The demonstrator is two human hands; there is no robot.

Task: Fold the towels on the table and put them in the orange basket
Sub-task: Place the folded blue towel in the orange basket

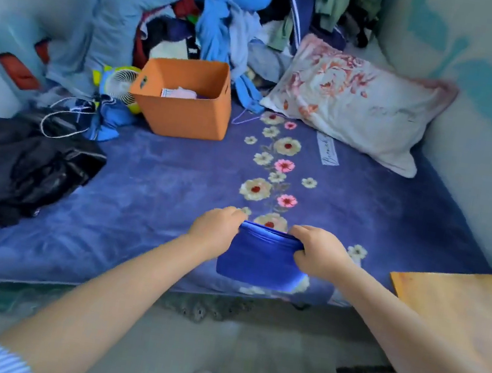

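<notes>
A folded bright blue towel (pixel 259 261) hangs just above the near edge of the bed, held between both hands. My left hand (pixel 216 229) pinches its upper left corner. My right hand (pixel 318 251) grips its upper right edge, fingers curled round the folded layers. The orange basket (pixel 185 113) stands open farther back on the left of the bed, well apart from my hands. Inside it lie folded pale pink and white cloths (pixel 179 93).
The bed has a blue flowered blanket (pixel 148 191). A black garment (pixel 18 165) lies at its left, a flowered pillow (pixel 356 100) at back right, a clothes heap (pixel 232 12) behind the basket. A small fan (pixel 121 84) stands beside the basket. A wooden table corner (pixel 456 307) juts in at right.
</notes>
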